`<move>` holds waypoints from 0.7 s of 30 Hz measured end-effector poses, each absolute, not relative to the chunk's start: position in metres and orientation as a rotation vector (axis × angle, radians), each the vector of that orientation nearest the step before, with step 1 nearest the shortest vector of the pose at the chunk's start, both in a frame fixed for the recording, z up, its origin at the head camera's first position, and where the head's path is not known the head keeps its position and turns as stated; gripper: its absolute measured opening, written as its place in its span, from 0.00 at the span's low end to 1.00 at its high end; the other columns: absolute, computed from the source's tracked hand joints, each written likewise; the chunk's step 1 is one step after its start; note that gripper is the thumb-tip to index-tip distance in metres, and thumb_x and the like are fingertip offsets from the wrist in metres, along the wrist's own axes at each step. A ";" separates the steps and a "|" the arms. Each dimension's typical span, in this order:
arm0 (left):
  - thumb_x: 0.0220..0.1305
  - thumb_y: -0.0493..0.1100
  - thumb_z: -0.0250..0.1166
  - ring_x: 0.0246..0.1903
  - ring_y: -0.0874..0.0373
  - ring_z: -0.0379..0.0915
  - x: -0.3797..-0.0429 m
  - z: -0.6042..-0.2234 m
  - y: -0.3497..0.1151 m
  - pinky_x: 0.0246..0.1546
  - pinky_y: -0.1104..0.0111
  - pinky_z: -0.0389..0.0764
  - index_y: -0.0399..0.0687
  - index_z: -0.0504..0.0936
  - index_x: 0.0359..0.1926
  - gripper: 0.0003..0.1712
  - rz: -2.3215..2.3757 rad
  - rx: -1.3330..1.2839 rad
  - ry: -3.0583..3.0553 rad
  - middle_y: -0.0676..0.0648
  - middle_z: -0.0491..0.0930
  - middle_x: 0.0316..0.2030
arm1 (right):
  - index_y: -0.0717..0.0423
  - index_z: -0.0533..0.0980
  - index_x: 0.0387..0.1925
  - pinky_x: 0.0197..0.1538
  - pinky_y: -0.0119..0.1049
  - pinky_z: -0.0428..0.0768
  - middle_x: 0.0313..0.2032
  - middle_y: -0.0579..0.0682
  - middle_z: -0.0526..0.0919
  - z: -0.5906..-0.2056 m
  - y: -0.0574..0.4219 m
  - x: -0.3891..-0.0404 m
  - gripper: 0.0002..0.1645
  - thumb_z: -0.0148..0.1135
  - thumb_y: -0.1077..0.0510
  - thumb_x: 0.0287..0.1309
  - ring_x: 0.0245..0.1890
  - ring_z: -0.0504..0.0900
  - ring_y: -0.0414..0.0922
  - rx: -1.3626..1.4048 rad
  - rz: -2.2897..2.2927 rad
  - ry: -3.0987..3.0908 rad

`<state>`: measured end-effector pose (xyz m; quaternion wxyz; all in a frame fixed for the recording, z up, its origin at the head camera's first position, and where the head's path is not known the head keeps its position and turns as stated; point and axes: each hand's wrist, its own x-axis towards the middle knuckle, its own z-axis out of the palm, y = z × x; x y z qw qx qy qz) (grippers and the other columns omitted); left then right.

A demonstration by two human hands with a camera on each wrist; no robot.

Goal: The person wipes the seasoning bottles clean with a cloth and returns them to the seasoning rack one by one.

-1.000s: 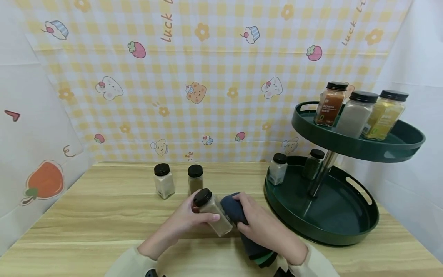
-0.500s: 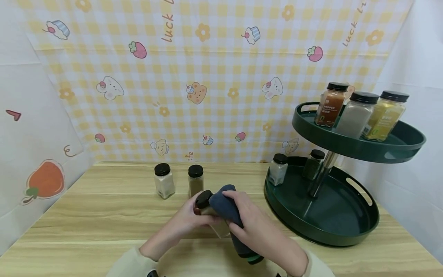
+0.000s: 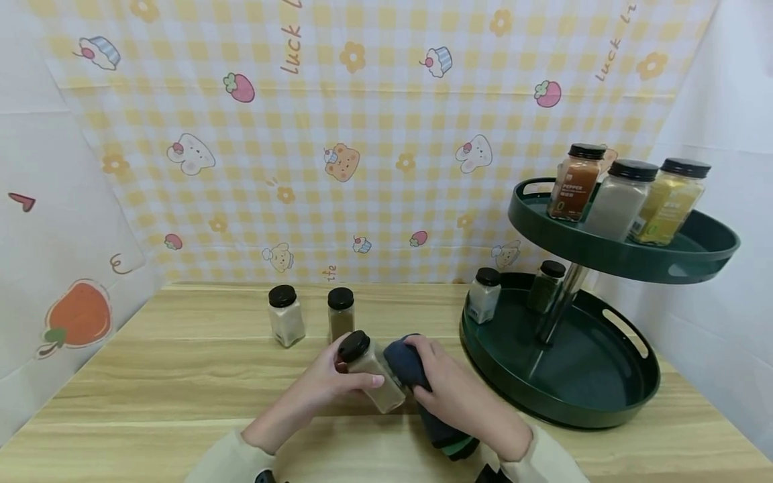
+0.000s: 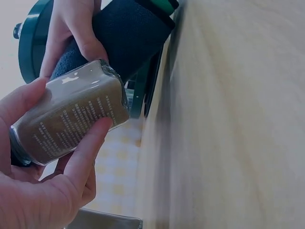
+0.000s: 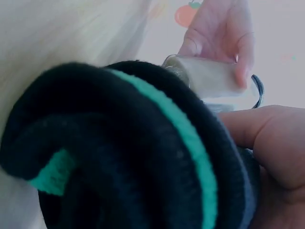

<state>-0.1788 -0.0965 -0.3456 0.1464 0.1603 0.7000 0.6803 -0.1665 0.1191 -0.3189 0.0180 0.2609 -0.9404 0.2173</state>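
Note:
In the head view, my left hand (image 3: 329,377) grips a black-lidded spice jar (image 3: 377,382) of pale brown powder, tilted so its base points down to the right. Printed text shows on the jar's side in the left wrist view, with the thumb and fingers on opposite sides of the glass. My right hand (image 3: 453,389) holds a dark blue cloth (image 3: 406,362), bunched and folded, against the jar's right side. A green stripe runs along the cloth (image 5: 181,119) in the right wrist view. Part of the cloth hangs below the right hand.
Two black-lidded jars, one of white powder (image 3: 286,322) and one of brown (image 3: 341,318), stand behind my left hand. To the right rises a green two-tier rack (image 3: 561,396), with three jars on its upper tray (image 3: 694,258) and two on the lower.
Half a second ago the cloth lay higher, over the jar's front near the lid. Now it has moved down and right, uncovering the jar's front. The left hand stays almost still.

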 end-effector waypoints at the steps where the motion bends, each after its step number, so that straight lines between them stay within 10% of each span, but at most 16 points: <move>1: 0.53 0.41 0.69 0.43 0.55 0.75 -0.179 -0.346 -0.097 0.42 0.61 0.79 0.39 0.62 0.60 0.36 1.956 0.460 2.018 0.39 0.74 0.48 | 0.55 0.57 0.62 0.47 0.46 0.77 0.54 0.62 0.71 -0.320 0.119 -0.167 0.35 0.61 0.62 0.56 0.48 0.77 0.51 0.811 0.668 -2.925; 21: 0.52 0.40 0.70 0.45 0.52 0.76 -0.185 -0.364 -0.097 0.42 0.59 0.80 0.43 0.64 0.60 0.36 1.944 0.451 1.952 0.40 0.74 0.50 | 0.50 0.56 0.64 0.51 0.49 0.76 0.58 0.56 0.69 -0.317 0.109 -0.159 0.36 0.62 0.59 0.57 0.53 0.75 0.50 0.878 0.740 -2.903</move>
